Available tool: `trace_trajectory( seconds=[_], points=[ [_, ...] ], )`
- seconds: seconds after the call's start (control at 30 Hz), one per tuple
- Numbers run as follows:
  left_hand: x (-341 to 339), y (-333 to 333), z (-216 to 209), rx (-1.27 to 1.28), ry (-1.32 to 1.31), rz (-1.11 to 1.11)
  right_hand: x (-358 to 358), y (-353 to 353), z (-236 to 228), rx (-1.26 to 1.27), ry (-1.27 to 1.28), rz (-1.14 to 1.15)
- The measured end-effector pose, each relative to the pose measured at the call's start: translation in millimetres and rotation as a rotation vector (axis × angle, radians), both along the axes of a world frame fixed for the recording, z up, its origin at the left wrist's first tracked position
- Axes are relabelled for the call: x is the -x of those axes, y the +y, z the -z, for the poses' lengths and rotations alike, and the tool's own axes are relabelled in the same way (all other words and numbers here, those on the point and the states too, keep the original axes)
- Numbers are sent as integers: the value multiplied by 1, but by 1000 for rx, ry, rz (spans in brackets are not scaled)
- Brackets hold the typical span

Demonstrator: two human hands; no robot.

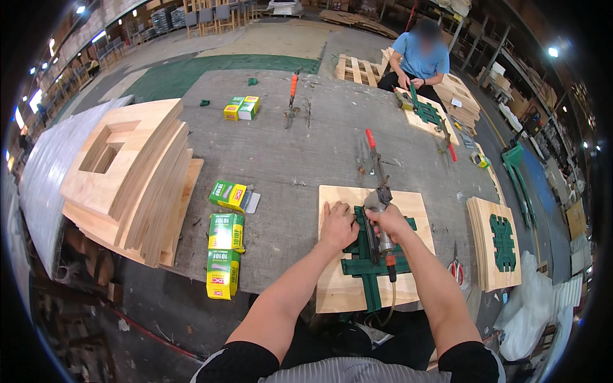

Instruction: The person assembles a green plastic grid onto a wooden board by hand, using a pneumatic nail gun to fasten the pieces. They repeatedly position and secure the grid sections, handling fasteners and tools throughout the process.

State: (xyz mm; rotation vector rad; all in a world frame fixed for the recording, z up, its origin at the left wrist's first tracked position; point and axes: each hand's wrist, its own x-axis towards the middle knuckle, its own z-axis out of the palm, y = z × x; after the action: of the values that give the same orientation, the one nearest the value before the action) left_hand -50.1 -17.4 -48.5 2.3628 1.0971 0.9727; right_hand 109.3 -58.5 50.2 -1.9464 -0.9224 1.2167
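Observation:
A pale plywood board (332,290) lies at the near edge of the grey table in front of me. Dark green webbing straps (371,290) cross over its middle. My right hand (391,222) is wrapped round the grip of a metal air stapler (378,198), which stands over the straps. From its orange-collared fitting an air hose (393,292) runs down past the board's near edge. My left hand (338,226) rests on the board just left of the stapler, fingers apart and fingertips on the wood, its thumb side against the straps. The stapler's nose is hard to make out.
Green-and-yellow boxes (223,255) and a stack of cut-out boards (140,185) stand to the left. A red-handled clamp (377,159) sits beyond my board. Scissors (456,271) and a board stack with webbing (477,249) are at right. Across the table a co-worker (421,57) handles webbing.

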Motion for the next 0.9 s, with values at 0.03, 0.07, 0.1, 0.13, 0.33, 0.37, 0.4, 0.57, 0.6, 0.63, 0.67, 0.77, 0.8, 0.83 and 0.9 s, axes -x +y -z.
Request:
trace_trajectory(
  seconds=[0.03,0.07,0.1,0.13,0.33,0.37,0.4,0.57,0.6,0.63,0.67,0.77,0.8,0.83,0.9],
  points=[
    [-1,1,-1,-1,-11,0,-3,-1,0,-1,1,-7],
    [-2,0,-2,7,4,11,-6,-2,0,-3,2,-14],
    [-1,-1,-2,18,21,16,-6,-3,0,-4,-4,-1],
    [0,-2,-2,29,39,21,-7,-4,-1,-5,-10,12],
    [-2,-1,-3,-11,-47,-1,-21,-9,4,-52,94,51],
    [-4,-5,-4,-14,-29,17,-29,-17,7,-75,134,55],
    [-7,-8,-6,5,-4,32,-37,-25,12,-99,162,112],
    [0,0,-6,74,-164,20,-105,-76,31,-156,425,328],
    [-6,1,-11,84,-203,44,-133,-93,36,-177,478,351],
    [2,3,-13,90,-206,34,-141,-97,40,-172,507,402],
    [17,4,-13,98,-192,8,-144,-97,43,-127,635,369],
    [41,-8,-32,192,-453,-84,-170,-100,56,-198,723,310],
    [46,-24,-35,183,-448,-39,-186,-107,58,-170,706,285],
    [48,-46,-39,185,-449,30,-208,-122,58,-146,678,286],
    [67,-97,-48,587,-381,173,-238,-140,53,-129,482,415]
  ],
)
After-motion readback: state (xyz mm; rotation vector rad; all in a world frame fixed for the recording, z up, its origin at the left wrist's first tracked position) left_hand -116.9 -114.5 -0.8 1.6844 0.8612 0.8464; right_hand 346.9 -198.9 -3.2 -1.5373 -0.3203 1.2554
